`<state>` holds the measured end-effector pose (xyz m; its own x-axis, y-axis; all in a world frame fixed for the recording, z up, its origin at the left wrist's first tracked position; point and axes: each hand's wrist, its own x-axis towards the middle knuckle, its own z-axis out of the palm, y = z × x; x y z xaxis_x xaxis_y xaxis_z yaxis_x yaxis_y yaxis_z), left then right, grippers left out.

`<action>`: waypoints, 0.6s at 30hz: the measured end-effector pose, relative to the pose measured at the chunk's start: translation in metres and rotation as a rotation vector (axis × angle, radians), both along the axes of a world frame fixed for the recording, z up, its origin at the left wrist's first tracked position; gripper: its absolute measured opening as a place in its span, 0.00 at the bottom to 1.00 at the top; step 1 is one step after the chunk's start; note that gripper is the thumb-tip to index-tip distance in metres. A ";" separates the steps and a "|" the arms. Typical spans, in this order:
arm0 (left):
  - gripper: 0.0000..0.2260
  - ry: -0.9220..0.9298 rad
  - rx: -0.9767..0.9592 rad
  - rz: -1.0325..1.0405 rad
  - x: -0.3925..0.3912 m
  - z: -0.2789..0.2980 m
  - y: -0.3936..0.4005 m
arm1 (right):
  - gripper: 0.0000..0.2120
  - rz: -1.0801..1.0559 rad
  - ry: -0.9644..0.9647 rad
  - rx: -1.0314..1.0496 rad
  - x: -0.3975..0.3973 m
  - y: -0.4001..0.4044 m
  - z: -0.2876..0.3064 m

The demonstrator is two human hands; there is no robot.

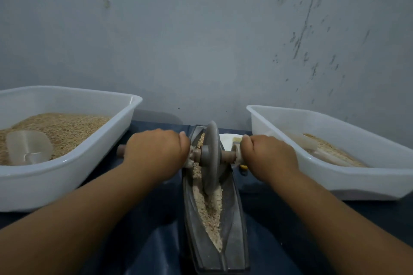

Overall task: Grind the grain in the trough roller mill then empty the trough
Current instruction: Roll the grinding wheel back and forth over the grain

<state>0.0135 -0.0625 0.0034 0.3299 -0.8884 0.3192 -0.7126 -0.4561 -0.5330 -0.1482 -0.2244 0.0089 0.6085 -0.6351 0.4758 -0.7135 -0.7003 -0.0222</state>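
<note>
A person's left hand [156,152] and right hand [269,155] each curl around one end of the wooden axle [228,156] of a grey roller wheel [210,158], which stands upright in the far half of a narrow metal trough [234,219] on a dark blue table [279,219]. Crushed grain [209,212] lines the trough's channel. To the left, a white tub [67,174] holds whole grain and a clear scoop [29,147]; a second white tub [335,183] with ground meal sits to the right.

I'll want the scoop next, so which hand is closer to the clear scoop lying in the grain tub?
Left. The left hand grips the roller axle just right of the scoop; the right hand grips the axle beyond the wheel.
</note>
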 end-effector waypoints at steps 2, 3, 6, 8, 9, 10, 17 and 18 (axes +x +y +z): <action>0.26 -0.011 -0.106 -0.059 0.002 0.005 -0.001 | 0.18 0.037 -0.005 -0.039 0.001 -0.004 -0.004; 0.21 -0.019 -0.137 -0.065 0.001 0.006 0.001 | 0.16 0.059 0.011 -0.067 -0.003 -0.003 -0.004; 0.12 -0.004 -0.098 -0.135 -0.012 0.007 0.016 | 0.10 0.070 0.045 0.020 -0.019 0.012 0.001; 0.11 0.005 -0.057 -0.180 -0.016 0.008 0.024 | 0.17 0.079 0.113 0.141 -0.031 0.022 0.009; 0.12 0.015 -0.043 -0.198 -0.019 0.010 0.029 | 0.20 0.075 0.144 0.190 -0.038 0.028 0.014; 0.14 0.030 -0.033 -0.216 -0.021 0.010 0.036 | 0.22 0.073 0.167 0.203 -0.044 0.035 0.019; 0.29 -0.028 -0.074 -0.260 -0.015 -0.005 0.055 | 0.21 0.031 0.085 0.029 -0.046 0.051 0.030; 0.27 -0.060 -0.071 -0.194 -0.012 -0.010 0.046 | 0.20 0.020 0.068 0.010 -0.036 0.045 0.025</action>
<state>0.0018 -0.0163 -0.0063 0.1336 -0.9078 0.3976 -0.7584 -0.3519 -0.5487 -0.1842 -0.1796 0.0344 0.6516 -0.6270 0.4270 -0.6997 -0.7142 0.0188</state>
